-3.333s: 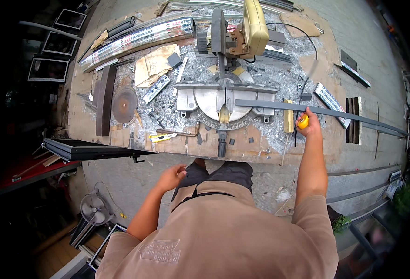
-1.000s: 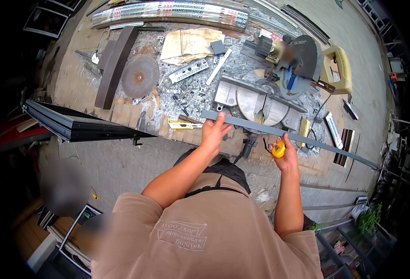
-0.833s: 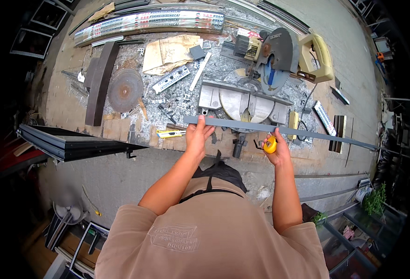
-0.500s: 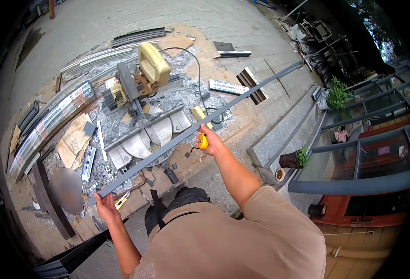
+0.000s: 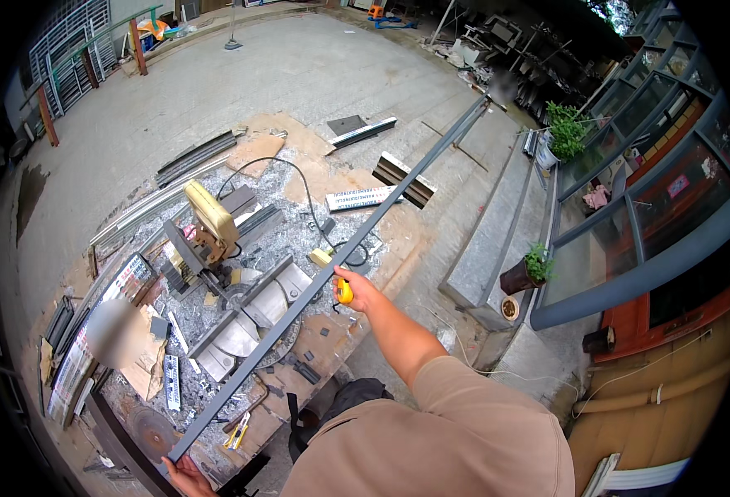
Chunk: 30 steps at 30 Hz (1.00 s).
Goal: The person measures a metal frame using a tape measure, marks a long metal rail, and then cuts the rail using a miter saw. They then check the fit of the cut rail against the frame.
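A long grey metal bar [image 5: 275, 331] runs slantwise across the workbench, from the near left to the far right. My left hand [image 5: 188, 478] grips its near end at the lower left, with part of the hand cut off by the dark rim. Farther along, my right hand [image 5: 358, 291] is closed around a yellow tape measure [image 5: 345, 291] and touches the bar's side. Beyond the bar stands a miter saw [image 5: 207, 228] with a cream motor housing. Its silver base and fence [image 5: 241, 323] lie partly behind the bar.
A yellow utility knife [image 5: 236, 432] and a round saw blade [image 5: 154, 431] lie on the littered bench. Wrapped profiles [image 5: 75, 373] lie at the left. Stone steps [image 5: 485, 248] and a potted plant [image 5: 524, 275] stand at the right. A black cable [image 5: 303, 186] loops behind the saw.
The view has shifted, showing more of the yard. My left hand now sits lower, nearer the picture's edge. The bar slants more steeply, and my right hand still has the tape measure.
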### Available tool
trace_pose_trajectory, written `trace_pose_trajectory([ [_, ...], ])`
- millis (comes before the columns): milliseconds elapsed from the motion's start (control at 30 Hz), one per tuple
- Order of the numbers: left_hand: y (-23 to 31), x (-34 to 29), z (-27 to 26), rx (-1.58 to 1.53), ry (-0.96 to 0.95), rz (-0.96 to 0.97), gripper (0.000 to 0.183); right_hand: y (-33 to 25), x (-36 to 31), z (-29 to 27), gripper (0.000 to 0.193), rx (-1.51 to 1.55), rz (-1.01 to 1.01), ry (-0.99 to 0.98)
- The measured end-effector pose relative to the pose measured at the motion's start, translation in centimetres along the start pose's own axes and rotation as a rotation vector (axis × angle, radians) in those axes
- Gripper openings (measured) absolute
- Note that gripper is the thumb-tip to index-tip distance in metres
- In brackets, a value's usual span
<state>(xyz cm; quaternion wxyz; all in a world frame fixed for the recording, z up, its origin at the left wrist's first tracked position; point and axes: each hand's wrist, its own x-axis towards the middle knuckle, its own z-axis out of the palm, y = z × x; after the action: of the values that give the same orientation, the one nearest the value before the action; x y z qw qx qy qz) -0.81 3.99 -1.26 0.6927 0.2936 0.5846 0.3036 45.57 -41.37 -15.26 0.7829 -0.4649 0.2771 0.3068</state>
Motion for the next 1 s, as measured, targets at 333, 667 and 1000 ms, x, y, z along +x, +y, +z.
trace_pose_trajectory([
  [333,2.3,-2.7,-1.1,-0.022,0.004,0.078,0.056,-1.9,1.7,3.2,0.034,-0.116,-0.004,-0.017],
  [667,-5.4,16.3,-8.7,-0.144,-0.113,-0.210,0.059,7.7,0.8,8.9,0.029,0.022,-0.047,-0.016],
  [1000,-17.8,9.1,7.9,-0.241,-0.351,-0.344,0.053,19.6,-0.8,13.7,0.028,-0.041,0.076,-0.080],
])
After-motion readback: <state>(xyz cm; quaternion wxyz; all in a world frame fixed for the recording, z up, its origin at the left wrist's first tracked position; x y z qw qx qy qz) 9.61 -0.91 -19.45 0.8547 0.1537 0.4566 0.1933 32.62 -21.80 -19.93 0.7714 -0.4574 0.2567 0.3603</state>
